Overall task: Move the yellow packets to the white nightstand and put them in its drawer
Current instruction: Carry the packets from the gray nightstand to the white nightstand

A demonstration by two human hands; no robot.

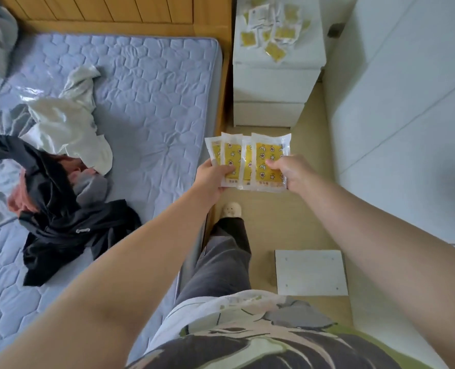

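Several yellow packets in clear wrappers are fanned out in front of me, over the floor by the bed's edge. My left hand grips their left side and my right hand grips their right side. Ahead stands the white nightstand with its two drawers shut. More yellow packets lie scattered on its top. The held packets are well short of the nightstand.
A bed with a lilac quilted mattress lies on the left, strewn with clothes. White wardrobe doors line the right. A white board lies on the wooden floor near my feet.
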